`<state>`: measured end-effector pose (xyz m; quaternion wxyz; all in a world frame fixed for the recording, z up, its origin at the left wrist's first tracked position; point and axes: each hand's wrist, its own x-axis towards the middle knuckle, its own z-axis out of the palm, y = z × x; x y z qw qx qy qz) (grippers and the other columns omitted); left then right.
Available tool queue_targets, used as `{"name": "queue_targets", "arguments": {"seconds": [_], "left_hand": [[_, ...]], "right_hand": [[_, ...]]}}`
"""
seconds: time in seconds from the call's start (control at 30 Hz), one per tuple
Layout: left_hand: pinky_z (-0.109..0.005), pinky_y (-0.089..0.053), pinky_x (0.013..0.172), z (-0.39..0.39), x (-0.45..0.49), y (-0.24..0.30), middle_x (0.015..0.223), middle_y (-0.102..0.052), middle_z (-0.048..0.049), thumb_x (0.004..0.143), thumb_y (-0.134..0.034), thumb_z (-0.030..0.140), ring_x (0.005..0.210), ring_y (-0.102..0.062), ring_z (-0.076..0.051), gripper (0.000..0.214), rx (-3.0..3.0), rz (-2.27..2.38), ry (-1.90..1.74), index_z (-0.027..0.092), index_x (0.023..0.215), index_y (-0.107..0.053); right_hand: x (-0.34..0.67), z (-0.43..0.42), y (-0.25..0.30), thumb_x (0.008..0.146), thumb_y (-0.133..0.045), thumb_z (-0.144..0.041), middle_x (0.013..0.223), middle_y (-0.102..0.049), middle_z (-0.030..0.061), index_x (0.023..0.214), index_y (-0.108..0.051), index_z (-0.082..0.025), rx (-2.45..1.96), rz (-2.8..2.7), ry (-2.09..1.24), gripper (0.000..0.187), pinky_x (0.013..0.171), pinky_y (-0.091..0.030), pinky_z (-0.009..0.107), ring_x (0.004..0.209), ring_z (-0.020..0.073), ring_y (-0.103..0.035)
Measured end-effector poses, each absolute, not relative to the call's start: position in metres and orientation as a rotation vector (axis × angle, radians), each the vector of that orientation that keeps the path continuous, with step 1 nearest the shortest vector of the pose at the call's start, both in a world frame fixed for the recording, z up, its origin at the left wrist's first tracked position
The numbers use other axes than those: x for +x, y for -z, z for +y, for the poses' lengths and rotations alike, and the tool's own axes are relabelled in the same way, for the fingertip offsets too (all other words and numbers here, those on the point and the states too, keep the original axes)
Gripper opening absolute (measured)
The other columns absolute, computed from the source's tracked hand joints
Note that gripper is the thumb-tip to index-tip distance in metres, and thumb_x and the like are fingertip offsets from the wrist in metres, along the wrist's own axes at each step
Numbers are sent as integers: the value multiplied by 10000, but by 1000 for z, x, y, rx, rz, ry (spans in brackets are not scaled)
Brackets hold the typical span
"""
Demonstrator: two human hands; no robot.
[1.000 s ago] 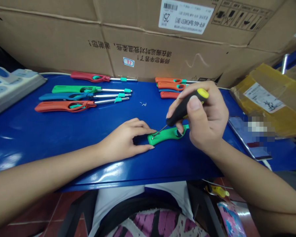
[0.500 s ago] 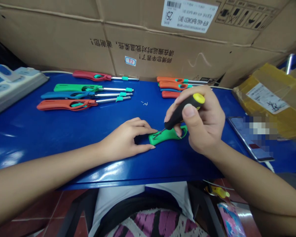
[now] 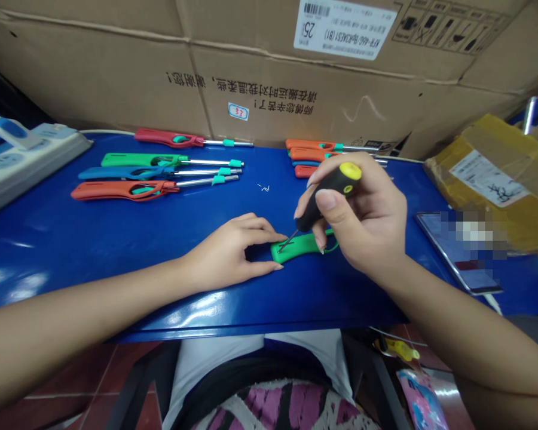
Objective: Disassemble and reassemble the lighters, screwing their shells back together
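Note:
A green lighter handle [image 3: 296, 247] lies on the blue table [image 3: 116, 239] in front of me. My left hand [image 3: 233, 251] pinches its left end between thumb and forefinger. My right hand [image 3: 363, 215] is wrapped round a screwdriver [image 3: 325, 196] with a black grip and yellow cap. The screwdriver's thin tip rests on the handle's left end, close to my left fingertips. My right hand hides the handle's right part.
Several long-nosed lighters [image 3: 156, 173] lie in a row at the back left, and orange ones [image 3: 314, 156] at the back middle. Big cardboard boxes [image 3: 269, 71] wall the far edge. A phone [image 3: 457, 251], a yellow parcel [image 3: 497, 173] and a white power strip [image 3: 22, 161] flank the space.
My right hand has tilted the screwdriver more upright and shifted slightly left; its yellow cap sits further left. The left hand and green handle have stayed put.

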<state>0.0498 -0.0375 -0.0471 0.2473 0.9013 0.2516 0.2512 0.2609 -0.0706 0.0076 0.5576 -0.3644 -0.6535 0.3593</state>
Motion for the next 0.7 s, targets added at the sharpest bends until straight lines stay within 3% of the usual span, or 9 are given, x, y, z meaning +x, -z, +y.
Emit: {"name": "queue_targets", "arguments": {"seconds": [0.1, 0.27, 0.33, 0.43, 0.57, 0.7], "left_hand": [[-354, -512, 919, -37, 49, 48, 1061, -728, -51, 871, -774, 316, 995, -655, -208, 337, 2464, 678, -698, 177, 1174, -726], [-372, -511, 944, -37, 49, 49, 1110, -730, -69, 871, -775, 311, 1027, -661, -221, 346, 2481, 665, -731, 169, 1182, -721], [-371, -512, 940, -37, 49, 49, 1100, -728, -66, 874, -774, 311, 1018, -658, -217, 346, 2479, 663, -728, 168, 1184, -721], [-364, -511, 923, -37, 49, 48, 1066, -722, -59, 875, -775, 308, 993, -647, -205, 351, 2469, 664, -714, 160, 1189, -722], [-358, -510, 911, -38, 49, 47, 1063, -715, -62, 880, -771, 316, 987, -633, -201, 367, 2450, 672, -691, 153, 1206, -720], [-359, -508, 914, -38, 50, 47, 1070, -714, -61, 878, -773, 326, 992, -629, -203, 365, 2450, 674, -679, 160, 1200, -723]], "right_hand": [[260, -70, -8, 878, -762, -395, 981, -696, 25, 1039, -689, -287, -884, -1543, -752, 207, 498, -582, 277, 679, 140, -656], [262, -61, 0, 844, -789, -239, 1353, -650, 21, 1328, -633, -320, -708, -1696, -500, 515, 474, -558, 246, 635, 90, -651], [263, -57, 3, 854, -782, -241, 1420, -611, 8, 1372, -609, -340, -656, -1713, -429, 555, 524, -584, 260, 675, 101, -678], [267, -56, 4, 927, -706, -338, 1400, -624, 14, 1352, -612, -336, -675, -1740, -401, 436, 606, -619, 273, 807, 146, -723], [275, -56, 0, 1031, -502, -416, 1185, -713, 64, 1350, -575, -272, -725, -1799, -643, 358, 462, -554, 244, 788, 171, -723], [276, -55, -4, 1011, -544, -386, 983, -720, 42, 1297, -577, -262, -741, -1834, -679, 313, 454, -540, 251, 706, 164, -690]]}}
